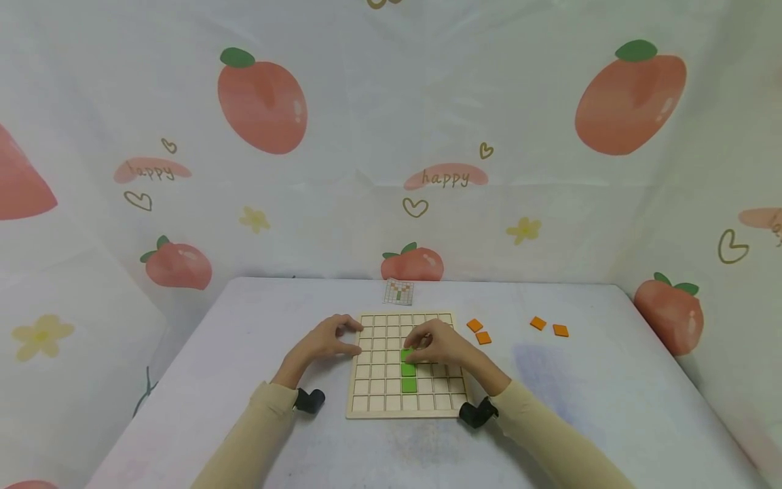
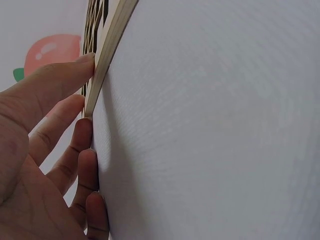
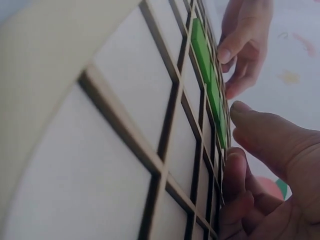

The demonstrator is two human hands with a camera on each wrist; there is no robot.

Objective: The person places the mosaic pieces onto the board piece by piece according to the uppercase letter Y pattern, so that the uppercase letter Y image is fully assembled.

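Note:
A square wooden grid board (image 1: 377, 405) lies on the table, with three green tiles (image 1: 408, 385) in one column of its cells. My right hand (image 1: 441, 343) is over the uppermost green tile (image 1: 406, 354), thumb and index finger apart at its two sides. That tile sits in line with the others in the right wrist view; contact with the fingertips is unclear. At the board's left edge is my left hand (image 1: 325, 337), its thumb (image 2: 75, 70) and index finger touching the wooden rim (image 2: 107, 52), the other fingers loosely bent beside it.
Several orange tiles (image 1: 483, 337) lie on the table (image 1: 403, 451) to the right of the board. Behind the board is a small pattern card (image 1: 399, 292) with a grid print. A patterned cloth (image 1: 348, 224) hangs at the back and sides.

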